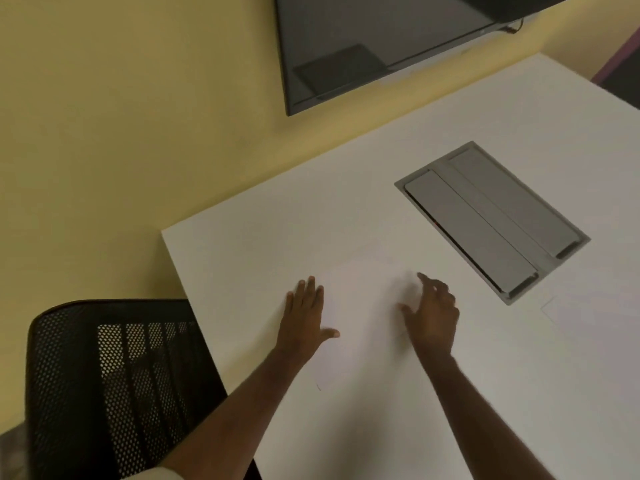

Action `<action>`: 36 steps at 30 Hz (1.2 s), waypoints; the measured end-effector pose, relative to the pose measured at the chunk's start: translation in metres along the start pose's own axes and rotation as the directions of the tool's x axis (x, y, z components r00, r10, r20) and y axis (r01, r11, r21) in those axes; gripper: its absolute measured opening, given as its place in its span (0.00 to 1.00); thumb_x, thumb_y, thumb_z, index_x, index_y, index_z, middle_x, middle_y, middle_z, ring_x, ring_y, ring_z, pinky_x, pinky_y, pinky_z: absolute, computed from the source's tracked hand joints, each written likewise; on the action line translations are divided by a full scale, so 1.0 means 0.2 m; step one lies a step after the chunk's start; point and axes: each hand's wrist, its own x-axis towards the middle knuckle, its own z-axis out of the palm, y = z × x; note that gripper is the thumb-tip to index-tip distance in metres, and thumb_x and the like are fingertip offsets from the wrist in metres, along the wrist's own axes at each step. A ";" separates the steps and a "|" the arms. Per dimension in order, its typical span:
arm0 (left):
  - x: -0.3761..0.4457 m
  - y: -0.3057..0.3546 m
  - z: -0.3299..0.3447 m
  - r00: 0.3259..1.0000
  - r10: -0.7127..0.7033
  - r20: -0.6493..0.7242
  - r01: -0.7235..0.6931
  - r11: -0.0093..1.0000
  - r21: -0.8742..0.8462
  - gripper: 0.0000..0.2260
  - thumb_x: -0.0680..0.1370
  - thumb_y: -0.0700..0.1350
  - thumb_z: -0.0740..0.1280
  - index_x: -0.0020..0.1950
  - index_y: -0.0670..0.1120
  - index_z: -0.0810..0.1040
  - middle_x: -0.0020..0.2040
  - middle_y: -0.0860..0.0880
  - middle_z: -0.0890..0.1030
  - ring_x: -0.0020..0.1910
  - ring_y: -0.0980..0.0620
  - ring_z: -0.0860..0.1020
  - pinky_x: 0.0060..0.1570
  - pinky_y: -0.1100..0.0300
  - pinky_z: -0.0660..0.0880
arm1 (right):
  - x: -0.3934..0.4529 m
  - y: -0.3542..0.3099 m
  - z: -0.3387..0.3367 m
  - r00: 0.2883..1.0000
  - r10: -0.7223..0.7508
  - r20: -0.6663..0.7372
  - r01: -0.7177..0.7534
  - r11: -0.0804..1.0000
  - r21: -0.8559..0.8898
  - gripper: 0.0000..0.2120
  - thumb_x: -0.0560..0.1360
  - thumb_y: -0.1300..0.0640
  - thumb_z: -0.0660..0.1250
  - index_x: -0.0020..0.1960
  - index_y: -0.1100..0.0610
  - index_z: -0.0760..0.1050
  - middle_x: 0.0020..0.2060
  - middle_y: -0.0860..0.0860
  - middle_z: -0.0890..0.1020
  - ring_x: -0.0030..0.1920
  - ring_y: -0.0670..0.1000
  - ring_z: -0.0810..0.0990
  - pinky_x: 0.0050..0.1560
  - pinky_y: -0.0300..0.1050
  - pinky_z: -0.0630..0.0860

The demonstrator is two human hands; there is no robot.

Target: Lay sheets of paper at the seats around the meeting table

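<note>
A white sheet of paper [367, 306] lies flat on the white meeting table [242, 258], hard to tell from the tabletop, near the table's left end. My left hand [304, 317] rests flat with fingers spread on the sheet's left edge. My right hand [433, 313] hovers or presses at the sheet's right side, fingers apart and slightly blurred. Neither hand grips anything. A second sheet [588, 327] lies faintly visible at the right edge.
A grey cable hatch [491, 216] is set into the tabletop beyond my right hand. A black mesh office chair [114, 386] stands at the table's left end. A dark screen [374, 46] hangs on the yellow wall.
</note>
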 end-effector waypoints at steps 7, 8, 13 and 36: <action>-0.02 -0.05 0.00 1.000 -0.001 -0.017 0.001 1.000 -0.005 0.46 0.76 0.67 0.62 0.82 0.43 0.45 0.82 0.42 0.39 0.82 0.41 0.40 0.80 0.45 0.42 | -0.15 -0.06 0.12 0.930 -0.241 0.277 0.285 0.950 -0.130 0.34 0.74 0.43 0.70 0.75 0.56 0.66 0.75 0.55 0.68 0.74 0.58 0.66 0.70 0.51 0.67; -0.02 -0.06 0.00 1.000 -0.002 -0.013 0.002 1.000 0.005 0.46 0.77 0.67 0.62 0.82 0.43 0.44 0.82 0.42 0.39 0.82 0.41 0.40 0.80 0.45 0.42 | -0.16 -0.07 0.13 0.930 -0.237 0.280 0.281 0.951 -0.129 0.33 0.75 0.43 0.70 0.75 0.55 0.66 0.76 0.54 0.67 0.74 0.58 0.65 0.69 0.51 0.68; -0.03 -0.09 0.02 1.000 0.002 -0.021 -0.003 1.000 -0.007 0.45 0.77 0.67 0.62 0.82 0.43 0.45 0.83 0.43 0.39 0.82 0.42 0.40 0.80 0.46 0.42 | -0.18 -0.08 0.15 0.928 -0.235 0.288 0.284 0.948 -0.141 0.32 0.76 0.42 0.67 0.76 0.53 0.64 0.77 0.52 0.63 0.75 0.57 0.62 0.69 0.51 0.68; 0.11 0.53 -0.89 0.749 0.350 -0.563 -0.382 0.922 0.065 0.29 0.84 0.53 0.43 0.81 0.40 0.53 0.82 0.40 0.51 0.82 0.42 0.49 0.78 0.40 0.54 | -0.08 -0.25 -0.81 0.909 -0.266 -0.320 0.233 0.962 -0.140 0.31 0.84 0.43 0.41 0.81 0.59 0.46 0.81 0.55 0.49 0.81 0.51 0.44 0.80 0.51 0.42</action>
